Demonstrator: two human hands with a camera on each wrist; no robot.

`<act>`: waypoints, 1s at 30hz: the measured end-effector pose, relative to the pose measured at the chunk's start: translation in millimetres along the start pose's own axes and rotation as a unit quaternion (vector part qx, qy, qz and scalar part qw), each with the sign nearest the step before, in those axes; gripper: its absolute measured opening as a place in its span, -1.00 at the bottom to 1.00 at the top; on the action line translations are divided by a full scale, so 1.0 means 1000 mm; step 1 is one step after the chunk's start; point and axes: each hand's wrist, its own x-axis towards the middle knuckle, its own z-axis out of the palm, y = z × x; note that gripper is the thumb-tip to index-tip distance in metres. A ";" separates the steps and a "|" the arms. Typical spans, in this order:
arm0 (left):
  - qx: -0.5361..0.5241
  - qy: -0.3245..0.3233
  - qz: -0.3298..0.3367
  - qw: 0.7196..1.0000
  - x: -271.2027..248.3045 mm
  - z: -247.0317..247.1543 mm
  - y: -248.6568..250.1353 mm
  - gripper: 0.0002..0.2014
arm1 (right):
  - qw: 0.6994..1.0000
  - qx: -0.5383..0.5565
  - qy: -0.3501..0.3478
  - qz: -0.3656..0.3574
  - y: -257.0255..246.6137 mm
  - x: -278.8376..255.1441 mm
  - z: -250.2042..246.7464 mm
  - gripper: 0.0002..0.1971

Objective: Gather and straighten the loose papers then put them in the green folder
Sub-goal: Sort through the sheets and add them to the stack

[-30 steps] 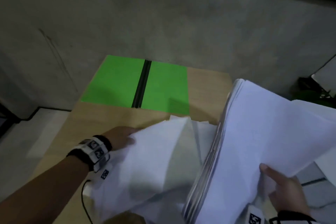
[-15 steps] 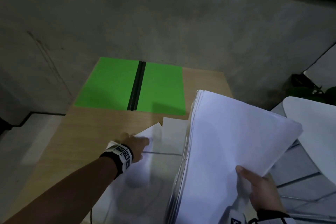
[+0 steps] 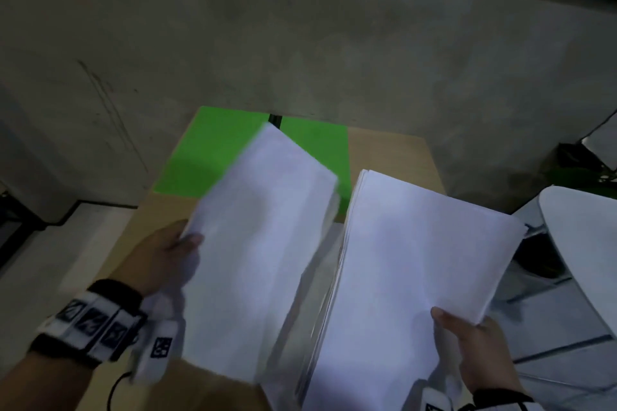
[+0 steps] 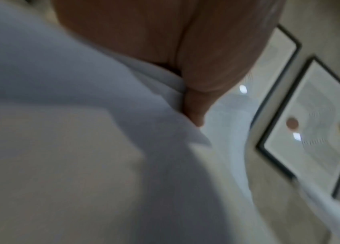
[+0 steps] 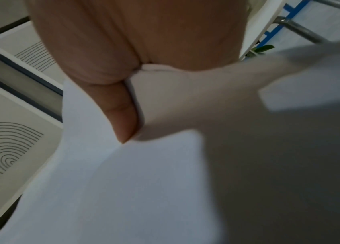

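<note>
1. Your left hand (image 3: pixel 167 253) pinches the left edge of a smaller sheaf of white loose papers (image 3: pixel 257 260), thumb on top, fingers hidden underneath. The left wrist view confirms the thumb pressed down on the sheet edge (image 4: pixel 194 105). The sheaf is lifted and tilted, blurred, so likely in motion.
2. Behind it, the flat bright-green folder with a black spine (image 3: pixel 213 150) lies open at the far end of the light wooden table (image 3: pixel 394 157). The lifted sheaf covers part of its middle, spine included. No paper lies inside it that you can see.
3. Your right hand (image 3: pixel 474 350) grips the near right corner of the thick stack of white papers (image 3: pixel 417 260), thumb on the top sheet, fingers curled below. In the right wrist view the thumb (image 5: pixel 123 115) clamps the corner. Stack edges are fanned along the left side, not yet square.
4. Far right: a white rounded tabletop edge (image 3: pixel 581 260), apart from the work.
5. Judgement: gathering step, near its end; straightening and filing not begun.
6. Next move calls for laying the left sheaf onto the right stack, then tapping the edges on the table to square them. Risk: the thin sheaf may slip or fold during the merge.
</note>
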 end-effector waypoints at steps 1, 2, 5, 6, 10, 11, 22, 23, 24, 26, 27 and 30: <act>-0.024 0.039 0.001 0.999 -0.009 -0.008 0.007 -0.85 | 1.000 -0.003 -0.006 -0.001 -0.004 -0.001 0.004 -0.86; -0.042 0.072 -0.006 0.996 -0.018 -0.015 0.012 -0.90 | 1.000 -0.011 -0.014 0.001 -0.008 -0.002 0.010 -0.86; -0.140 0.086 -0.014 0.986 -0.039 -0.026 0.015 -0.65 | 0.998 -0.062 -0.021 0.002 -0.013 -0.004 0.025 -0.84; -0.171 0.080 -0.012 0.982 -0.042 -0.022 0.011 -0.48 | 0.997 -0.075 -0.030 0.001 -0.015 -0.006 0.030 -0.83; -0.197 0.061 -0.040 0.978 -0.056 0.015 0.006 -0.52 | 0.992 -0.040 -0.114 0.027 -0.035 -0.017 0.056 -0.90; -0.179 0.054 -0.054 0.981 -0.061 0.027 0.008 -0.61 | 0.990 -0.022 -0.138 0.030 -0.040 -0.020 0.064 -0.86; -0.229 -0.080 -0.128 0.962 -0.067 0.065 -0.003 -0.43 | 0.951 0.113 -0.276 0.084 -0.047 -0.047 0.107 -0.75; -0.225 -0.042 -0.131 0.965 -0.067 0.065 -0.004 -0.56 | 0.936 0.171 -0.292 0.098 -0.049 -0.051 0.107 -0.69; -0.217 -0.002 -0.125 0.968 -0.066 0.065 -0.006 -0.66 | 0.921 0.219 -0.306 0.104 -0.053 -0.054 0.105 -0.52; -0.218 0.049 -0.087 0.971 -0.067 0.064 -0.009 -0.65 | 0.907 0.228 -0.352 0.044 -0.057 -0.054 0.105 -0.45; -0.209 0.062 -0.062 0.974 -0.069 0.064 -0.008 -0.59 | 0.910 0.191 -0.369 -0.016 -0.061 -0.056 0.107 -0.58; -0.173 0.087 0.017 0.981 -0.073 0.063 0.006 -0.59 | 0.938 0.089 -0.306 -0.134 -0.073 -0.055 0.111 -0.63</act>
